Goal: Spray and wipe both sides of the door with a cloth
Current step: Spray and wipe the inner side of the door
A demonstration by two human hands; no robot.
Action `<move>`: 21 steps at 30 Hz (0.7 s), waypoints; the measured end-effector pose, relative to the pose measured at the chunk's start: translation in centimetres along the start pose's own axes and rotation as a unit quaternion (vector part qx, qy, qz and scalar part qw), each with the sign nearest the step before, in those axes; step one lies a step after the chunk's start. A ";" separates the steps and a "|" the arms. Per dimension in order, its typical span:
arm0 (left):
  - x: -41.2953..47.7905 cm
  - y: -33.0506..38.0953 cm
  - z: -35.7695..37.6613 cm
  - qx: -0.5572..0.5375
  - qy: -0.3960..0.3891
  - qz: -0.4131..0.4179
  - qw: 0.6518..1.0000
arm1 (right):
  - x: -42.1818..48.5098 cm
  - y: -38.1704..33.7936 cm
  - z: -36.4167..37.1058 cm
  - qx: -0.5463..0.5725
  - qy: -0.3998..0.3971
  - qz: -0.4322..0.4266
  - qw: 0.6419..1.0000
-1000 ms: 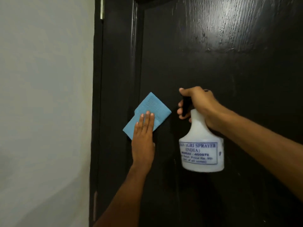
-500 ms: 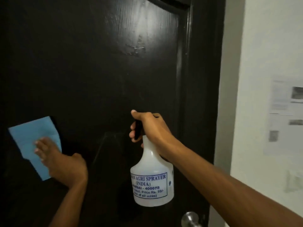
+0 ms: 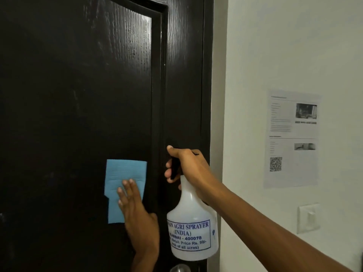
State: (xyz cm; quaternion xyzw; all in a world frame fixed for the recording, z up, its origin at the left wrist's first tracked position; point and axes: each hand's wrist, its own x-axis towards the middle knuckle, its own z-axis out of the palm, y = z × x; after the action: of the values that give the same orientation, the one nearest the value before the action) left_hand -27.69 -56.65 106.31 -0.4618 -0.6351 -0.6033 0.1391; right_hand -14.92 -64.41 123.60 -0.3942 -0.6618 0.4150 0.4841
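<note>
A dark wooden door (image 3: pixel 78 95) fills the left and middle of the view. My left hand (image 3: pixel 139 218) presses a folded blue cloth (image 3: pixel 125 177) flat against the door panel with straight fingers, near the panel's right edge. My right hand (image 3: pixel 188 169) grips the black trigger head of a white spray bottle (image 3: pixel 193 230), which hangs upright in front of the door's right stile. The bottle bears a blue printed label.
The metal door knob (image 3: pixel 179 268) shows at the bottom edge under the bottle. A white wall (image 3: pixel 275 46) stands right of the door, with a printed paper sheet (image 3: pixel 292 138) and a light switch (image 3: pixel 308 217) on it.
My left hand has slid the cloth across the door from the left side to near the right edge of the panel. The bottle has stayed in my right hand.
</note>
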 end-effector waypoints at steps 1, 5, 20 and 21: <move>-0.5 0.7 0.8 -0.007 -0.017 0.006 1.000 | 0.0 0.2 -0.6 0.002 0.003 -0.001 1.000; -0.3 4.6 3.3 -0.044 -0.041 0.093 0.994 | 0.0 0.7 -2.4 0.030 0.013 -0.007 0.999; -1.8 -3.7 3.7 0.243 -0.189 0.572 0.760 | -0.3 4.5 -3.0 0.011 0.013 0.009 1.000; -2.4 -4.7 3.1 0.260 -0.200 0.599 0.731 | -0.6 5.5 -2.3 0.003 0.014 0.022 1.000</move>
State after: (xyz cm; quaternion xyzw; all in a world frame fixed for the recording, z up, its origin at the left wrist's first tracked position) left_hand -28.74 -54.13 100.84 -0.8022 -0.3723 -0.0997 0.4559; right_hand -11.87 -62.63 118.70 -0.4126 -0.6452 0.4220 0.4852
